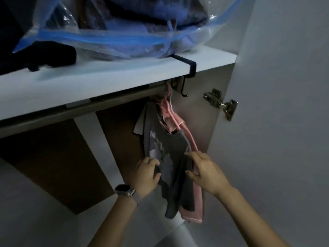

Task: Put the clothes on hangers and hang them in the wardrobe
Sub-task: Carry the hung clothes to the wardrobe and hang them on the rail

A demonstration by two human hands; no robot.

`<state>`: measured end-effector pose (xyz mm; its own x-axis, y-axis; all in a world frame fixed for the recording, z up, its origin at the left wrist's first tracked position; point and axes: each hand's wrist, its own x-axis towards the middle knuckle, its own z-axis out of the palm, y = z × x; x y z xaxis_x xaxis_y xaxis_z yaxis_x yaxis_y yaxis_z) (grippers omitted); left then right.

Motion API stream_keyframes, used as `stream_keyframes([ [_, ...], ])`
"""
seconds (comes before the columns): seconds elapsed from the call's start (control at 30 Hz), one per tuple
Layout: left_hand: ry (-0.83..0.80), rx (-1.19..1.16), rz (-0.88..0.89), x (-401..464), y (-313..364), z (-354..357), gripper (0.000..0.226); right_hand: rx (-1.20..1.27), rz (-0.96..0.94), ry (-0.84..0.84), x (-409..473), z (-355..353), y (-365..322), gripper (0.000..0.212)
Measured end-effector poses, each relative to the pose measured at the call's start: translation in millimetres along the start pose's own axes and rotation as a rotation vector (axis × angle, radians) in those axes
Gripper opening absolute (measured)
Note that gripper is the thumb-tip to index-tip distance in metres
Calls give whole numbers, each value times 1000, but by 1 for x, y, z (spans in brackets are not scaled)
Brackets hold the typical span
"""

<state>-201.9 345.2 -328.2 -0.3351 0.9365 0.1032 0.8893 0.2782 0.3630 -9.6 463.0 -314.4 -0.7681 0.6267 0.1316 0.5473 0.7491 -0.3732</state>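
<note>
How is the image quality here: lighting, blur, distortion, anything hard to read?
Head view: dim, bluish light, wardrobe interior underexposed; shelf edge and rail bow from wide-angle distortion; plastic storage bag up top is soft and glinting; print on the grey shirt is blurred, unreadable; both hands, left hand and right hand, are reasonably sharp.

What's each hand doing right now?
Left hand: grips the grey shirt.
Right hand: fingers spread, touching the shirt, holding nothing.
</note>
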Motion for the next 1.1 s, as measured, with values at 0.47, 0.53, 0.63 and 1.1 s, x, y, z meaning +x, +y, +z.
stream_keyframes([
  [0.47,-324,21,504,-71,96,42,46,-10,626,-26,-229,30,-2,70],
  [0.53,-363,25,596,-84,119,51,47,-17,719,-2,-266,29,-5,70],
  [0.63,-419,45,737,-104,161,65,46,-39,872,51,-323,21,-8,70],
  [1.1,-638,72,1217,-237,343,121,61,-35,1484,274,-582,-6,-54,79],
])
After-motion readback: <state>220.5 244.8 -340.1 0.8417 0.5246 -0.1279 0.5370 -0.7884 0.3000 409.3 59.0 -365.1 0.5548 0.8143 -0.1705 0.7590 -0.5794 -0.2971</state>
